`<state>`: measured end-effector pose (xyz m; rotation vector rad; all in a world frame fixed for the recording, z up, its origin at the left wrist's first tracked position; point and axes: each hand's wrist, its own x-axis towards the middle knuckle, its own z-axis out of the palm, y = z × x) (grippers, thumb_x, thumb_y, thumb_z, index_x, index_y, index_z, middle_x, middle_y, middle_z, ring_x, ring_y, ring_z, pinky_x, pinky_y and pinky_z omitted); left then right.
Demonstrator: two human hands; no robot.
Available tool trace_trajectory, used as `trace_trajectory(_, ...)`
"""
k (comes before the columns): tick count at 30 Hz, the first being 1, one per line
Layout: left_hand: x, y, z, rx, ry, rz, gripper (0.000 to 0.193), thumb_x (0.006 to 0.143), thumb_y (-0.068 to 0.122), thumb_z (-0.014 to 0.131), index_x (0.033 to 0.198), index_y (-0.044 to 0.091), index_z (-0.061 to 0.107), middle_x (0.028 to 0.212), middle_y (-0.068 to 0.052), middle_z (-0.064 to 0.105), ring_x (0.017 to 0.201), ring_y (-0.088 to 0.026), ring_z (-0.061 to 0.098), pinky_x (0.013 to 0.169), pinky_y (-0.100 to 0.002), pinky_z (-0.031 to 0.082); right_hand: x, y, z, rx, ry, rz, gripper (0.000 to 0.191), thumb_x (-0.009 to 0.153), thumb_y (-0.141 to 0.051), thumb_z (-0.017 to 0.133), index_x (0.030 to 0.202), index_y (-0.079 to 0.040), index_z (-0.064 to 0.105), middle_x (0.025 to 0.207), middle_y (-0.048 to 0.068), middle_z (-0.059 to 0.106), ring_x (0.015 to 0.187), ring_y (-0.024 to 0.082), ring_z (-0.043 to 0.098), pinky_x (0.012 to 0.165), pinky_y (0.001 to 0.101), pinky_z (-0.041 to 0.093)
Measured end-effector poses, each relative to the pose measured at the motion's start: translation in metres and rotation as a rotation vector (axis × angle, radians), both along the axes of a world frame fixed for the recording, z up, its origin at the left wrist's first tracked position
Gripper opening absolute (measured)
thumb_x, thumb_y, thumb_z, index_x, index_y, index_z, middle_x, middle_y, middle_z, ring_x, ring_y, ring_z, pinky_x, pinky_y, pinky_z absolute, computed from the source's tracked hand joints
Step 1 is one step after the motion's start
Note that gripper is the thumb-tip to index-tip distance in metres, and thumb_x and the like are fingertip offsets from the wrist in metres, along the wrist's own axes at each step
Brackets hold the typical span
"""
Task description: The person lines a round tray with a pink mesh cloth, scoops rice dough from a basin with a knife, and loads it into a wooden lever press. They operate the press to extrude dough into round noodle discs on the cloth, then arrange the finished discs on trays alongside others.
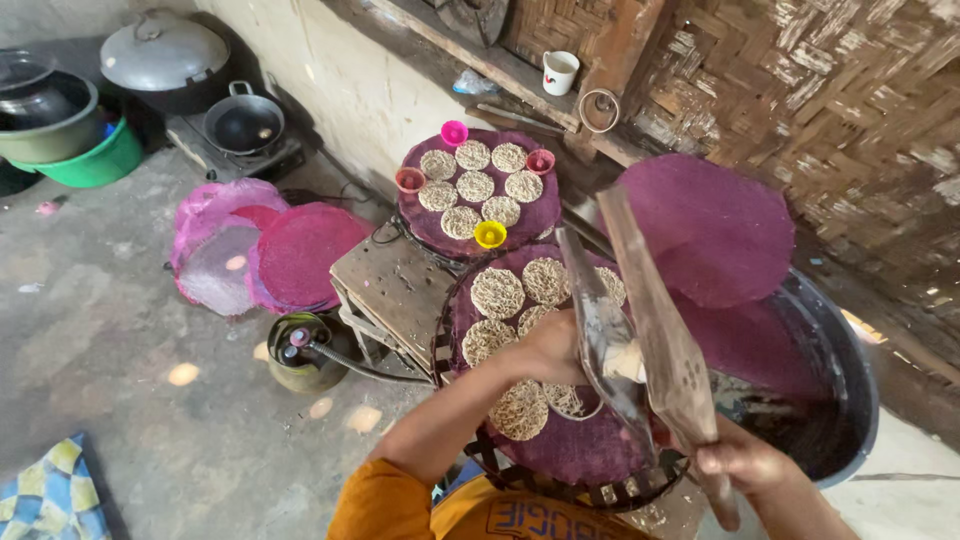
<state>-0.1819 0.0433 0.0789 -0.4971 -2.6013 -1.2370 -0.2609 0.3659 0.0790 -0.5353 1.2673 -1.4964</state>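
Observation:
My left hand (545, 350) reaches over a purple round mat (575, 450) on a woven rack and rests on one of several thin lacy noodle discs (497, 292) laid on it. My right hand (742, 462) grips the handle end of a long flat wooden paddle (655, 335), with a clear plastic sheet (600, 335) hanging beside it. A second purple mat (530, 215) farther away carries more discs (475, 186) and small coloured cups (489, 234).
A large dark metal basin (845, 400) sits at my right with a purple mat (710, 230) leaning in it. Pink round mats (300, 255) lie on the concrete floor. A gas cylinder (300, 352), a wok on a stove (243, 125), a lidded pot (165, 52) and a green basin (100, 160) stand left. A mug (559, 72) stands on the ledge.

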Motion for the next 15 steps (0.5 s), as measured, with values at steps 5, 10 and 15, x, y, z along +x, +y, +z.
trace_trajectory(5,-0.029,-0.055,0.078,1.465,-0.097,-0.946,0.105,0.081,0.013,0.084,0.166,0.023,0.024,0.171,-0.011,0.026,0.154,-0.034,0.03,0.133,-0.056,0.018,0.007,0.008,-0.009,-0.211,-0.237,0.267,0.113,0.073,-0.045,0.083,0.157,-0.002,0.02,0.144,0.029,0.045,0.129,0.048,0.052,0.106,0.059,0.044)
trace_trajectory(10,-0.063,-0.03,0.098,1.306,-0.022,-1.039,0.099,0.084,0.012,0.088,0.164,0.026,0.03,0.156,-0.013,0.044,0.151,-0.029,0.04,0.131,-0.054,0.03,-0.003,0.022,0.033,-0.212,-0.269,0.314,0.114,0.076,-0.053,0.08,0.156,0.007,0.025,0.147,0.029,0.046,0.128,0.048,0.054,0.11,0.0618,0.045)
trace_trajectory(15,-0.097,-0.022,0.051,1.697,-0.06,-0.696,0.067,0.104,0.058,0.065,0.141,0.005,0.049,0.131,-0.02,0.062,0.136,-0.039,0.058,0.121,-0.054,0.042,-0.02,0.017,0.034,0.058,-0.15,0.184,0.12,0.072,-0.062,0.074,0.161,0.005,0.028,0.142,0.031,0.052,0.118,0.045,0.056,0.101,0.0532,0.041)
